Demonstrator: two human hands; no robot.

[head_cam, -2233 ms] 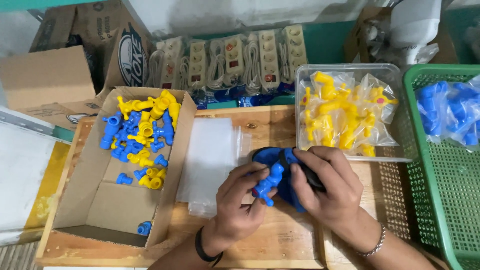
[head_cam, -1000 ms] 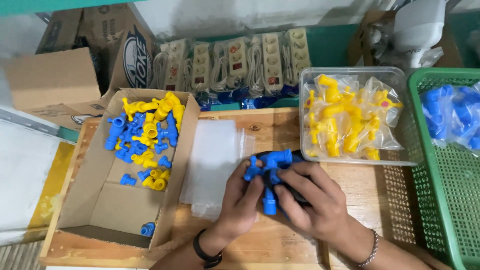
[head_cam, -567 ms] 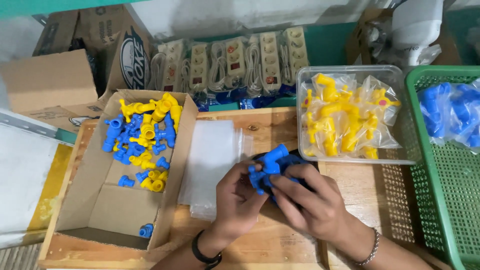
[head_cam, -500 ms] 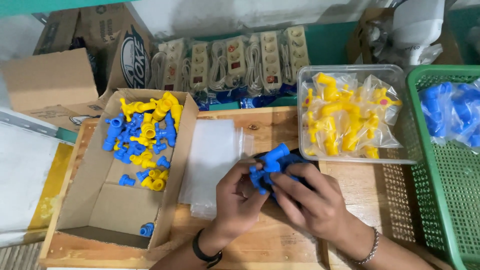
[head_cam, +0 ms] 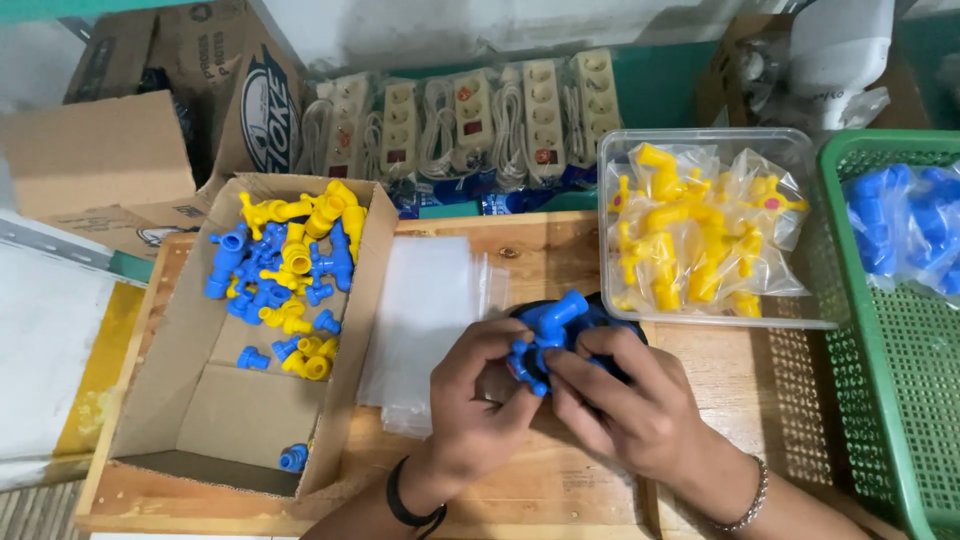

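Note:
Both hands meet over the middle of the wooden table (head_cam: 560, 240) around a blue plastic tap (head_cam: 547, 332). My left hand (head_cam: 478, 400) pinches its lower end with thumb and fingers. My right hand (head_cam: 625, 405) grips it from the right, fingers curled over a dark round object (head_cam: 600, 312) that is mostly hidden beneath. The tap's spout points up and to the right.
A stack of clear plastic bags (head_cam: 425, 320) lies left of the hands. An open cardboard box (head_cam: 180, 350) holds several loose blue and yellow taps (head_cam: 290, 270). A clear tub (head_cam: 700, 225) holds bagged yellow taps; a green basket (head_cam: 890, 320) holds bagged blue ones. Power strips (head_cam: 470, 120) line the back.
The hands have turned the blue tap: it hung downward between the fingers a second ago and now points up and to the right. Both hands stay over the same spot.

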